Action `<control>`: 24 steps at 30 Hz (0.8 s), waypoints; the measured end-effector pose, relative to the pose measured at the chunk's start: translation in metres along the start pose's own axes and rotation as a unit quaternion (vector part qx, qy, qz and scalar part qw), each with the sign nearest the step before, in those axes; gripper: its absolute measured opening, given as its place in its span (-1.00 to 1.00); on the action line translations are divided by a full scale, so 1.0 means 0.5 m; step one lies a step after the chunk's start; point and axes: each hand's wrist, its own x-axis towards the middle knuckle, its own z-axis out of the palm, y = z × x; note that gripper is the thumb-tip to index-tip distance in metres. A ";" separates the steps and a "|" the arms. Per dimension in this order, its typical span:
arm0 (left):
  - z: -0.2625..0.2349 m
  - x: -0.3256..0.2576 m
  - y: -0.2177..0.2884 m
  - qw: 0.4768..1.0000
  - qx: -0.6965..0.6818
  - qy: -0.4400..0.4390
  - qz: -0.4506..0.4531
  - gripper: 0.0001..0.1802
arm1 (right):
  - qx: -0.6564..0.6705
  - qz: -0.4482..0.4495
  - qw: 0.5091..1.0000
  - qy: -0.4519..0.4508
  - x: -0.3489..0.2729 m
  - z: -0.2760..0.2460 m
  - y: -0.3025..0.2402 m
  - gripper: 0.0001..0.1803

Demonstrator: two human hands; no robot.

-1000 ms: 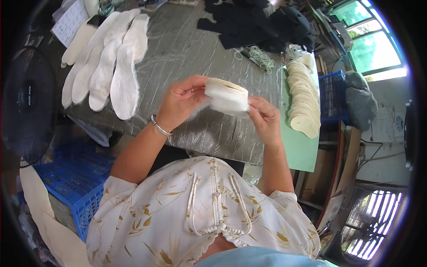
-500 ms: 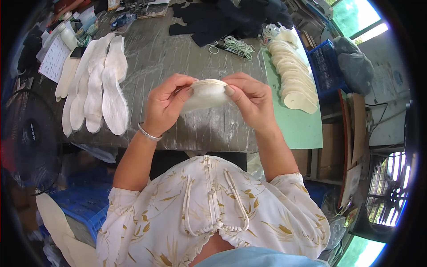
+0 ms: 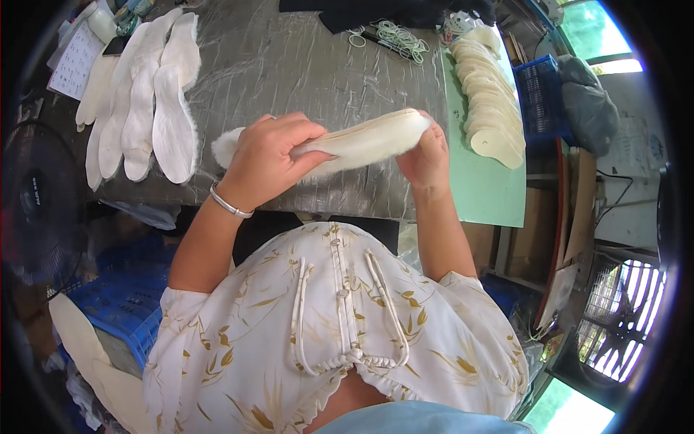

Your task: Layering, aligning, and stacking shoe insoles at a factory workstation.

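A white fleecy insole [image 3: 372,142] is held sideways above the table, layered along its upper edge. My left hand [image 3: 271,152] grips it near the middle, thumb in front and fingers behind. Its fluffy end sticks out to the left past that hand. Around the other, rounded end my right hand [image 3: 426,155] is closed, its fingers partly hidden by the insole. On the table to the left lie several more white fleecy insoles [image 3: 173,126], side by side and overlapping.
A fanned row of cream insoles [image 3: 491,108] lies on a green board [image 3: 463,192] to the right. Light elastic bands [image 3: 397,37] and dark cloth [image 3: 405,13] are at the back. A black fan [image 3: 40,195] stands left, above a blue crate [image 3: 130,304].
The insole has turned from end-on to lengthwise. My left hand has shifted to its middle, and my right hand has moved rightward to its end.
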 end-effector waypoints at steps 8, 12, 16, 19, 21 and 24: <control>0.024 -0.013 -0.028 0.987 0.154 -0.016 0.033 -0.79 | -0.516 -0.141 0.843 0.063 0.018 0.073 -0.030 -0.72; 0.054 -0.030 -0.053 0.975 0.210 -0.060 0.032 -0.79 | -0.721 -0.143 0.670 -0.108 0.015 0.085 0.007 -0.75; 0.095 -0.068 -0.071 0.964 0.250 -0.090 0.001 -0.70 | -0.746 -0.127 0.641 -0.127 -0.004 0.023 0.067 -0.78; 0.083 -0.080 -0.059 0.964 0.247 -0.090 -0.029 -0.55 | -0.729 -0.103 0.671 -0.089 -0.017 0.001 0.087 -0.80; 0.071 -0.089 -0.054 0.966 0.243 -0.083 -0.035 -0.54 | -0.723 -0.094 0.680 -0.085 -0.018 0.004 0.088 -0.80; 0.066 -0.091 -0.050 0.964 0.249 -0.083 -0.037 -0.57 | -0.732 -0.160 0.651 -0.117 -0.019 0.008 0.094 -0.79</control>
